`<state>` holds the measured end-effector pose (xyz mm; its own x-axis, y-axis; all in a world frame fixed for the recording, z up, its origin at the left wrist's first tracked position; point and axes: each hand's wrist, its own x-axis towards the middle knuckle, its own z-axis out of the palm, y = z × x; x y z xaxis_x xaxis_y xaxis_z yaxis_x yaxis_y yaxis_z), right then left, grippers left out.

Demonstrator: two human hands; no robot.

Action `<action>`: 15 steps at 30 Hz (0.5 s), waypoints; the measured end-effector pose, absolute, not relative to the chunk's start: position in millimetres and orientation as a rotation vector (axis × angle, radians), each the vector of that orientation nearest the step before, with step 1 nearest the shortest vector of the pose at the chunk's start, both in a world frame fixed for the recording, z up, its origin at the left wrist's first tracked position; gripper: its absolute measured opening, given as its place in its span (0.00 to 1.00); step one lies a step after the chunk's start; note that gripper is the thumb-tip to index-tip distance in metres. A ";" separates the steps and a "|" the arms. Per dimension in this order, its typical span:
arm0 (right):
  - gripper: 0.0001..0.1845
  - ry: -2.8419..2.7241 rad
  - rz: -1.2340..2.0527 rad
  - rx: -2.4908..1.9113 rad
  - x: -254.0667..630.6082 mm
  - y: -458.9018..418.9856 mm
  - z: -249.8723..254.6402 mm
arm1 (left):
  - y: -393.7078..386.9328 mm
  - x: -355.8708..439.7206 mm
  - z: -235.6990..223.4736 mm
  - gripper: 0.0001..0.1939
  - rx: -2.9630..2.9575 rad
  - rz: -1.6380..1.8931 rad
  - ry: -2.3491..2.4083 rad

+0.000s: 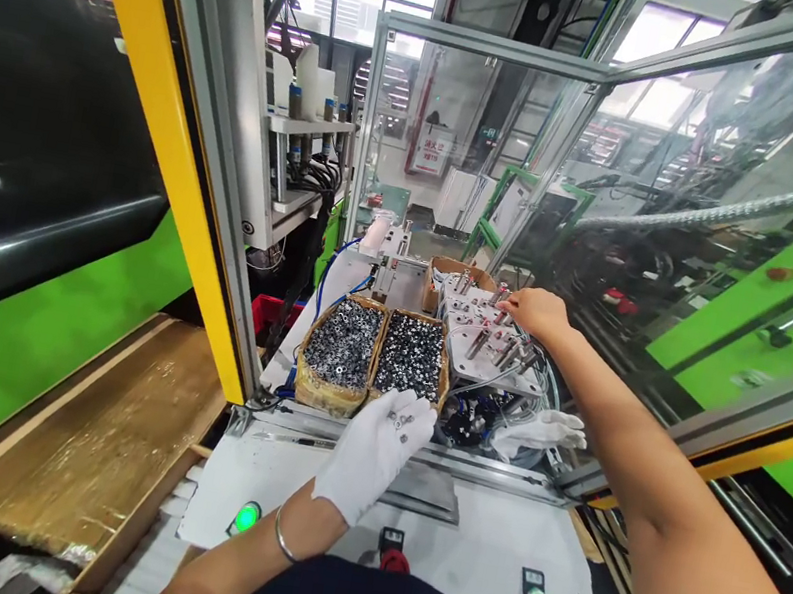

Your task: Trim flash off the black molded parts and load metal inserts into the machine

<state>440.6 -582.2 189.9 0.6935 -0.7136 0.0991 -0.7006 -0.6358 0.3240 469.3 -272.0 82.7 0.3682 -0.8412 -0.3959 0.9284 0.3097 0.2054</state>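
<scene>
My unclenched, white-gloved left hand [370, 455] bears small silver metal parts [399, 423], left of the grey metal pinned plate [461, 351]. My bare right hand [538, 313] is nearer; grasp indiscernible.

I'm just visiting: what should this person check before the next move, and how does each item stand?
1. Small metal parts ready on the left hand: ok, several lie on its open palm.
2. Right hand at the metal fixture: ok.
3. Right fingertips gripping a part: cannot tell, too small.
4. Both hands gloved: not ok, the right is bare; a white glove lies near the fixture.
5. Left box and right box stocked: ok, both hold many small parts.
</scene>
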 end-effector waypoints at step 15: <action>0.13 0.088 -0.141 3.147 425.8 -444.7 189.9 | -268.9 475.1 88.3 0.24 0.231 -1.182 0.099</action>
